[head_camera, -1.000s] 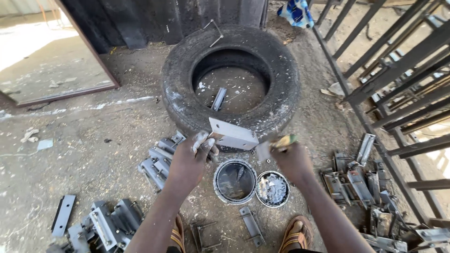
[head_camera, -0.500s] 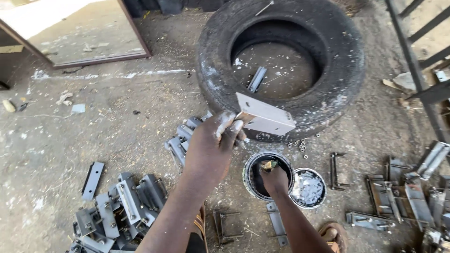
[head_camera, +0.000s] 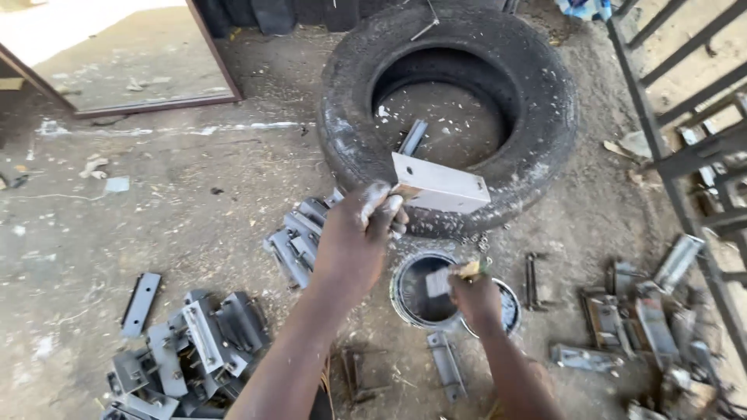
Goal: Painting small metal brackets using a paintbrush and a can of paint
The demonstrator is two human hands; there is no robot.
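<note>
The left hand [head_camera: 359,237] holds a white bracket [head_camera: 440,184] over the tyre [head_camera: 342,117], the right hand [head_camera: 476,299] holds a brush [head_camera: 445,278] in the can [head_camera: 405,284].

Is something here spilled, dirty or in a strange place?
Yes. White paint is spattered over the old tyre and the ground inside it, and it smears the left hand's fingers. One grey metal piece lies inside the tyre, apart from the piles.
</note>
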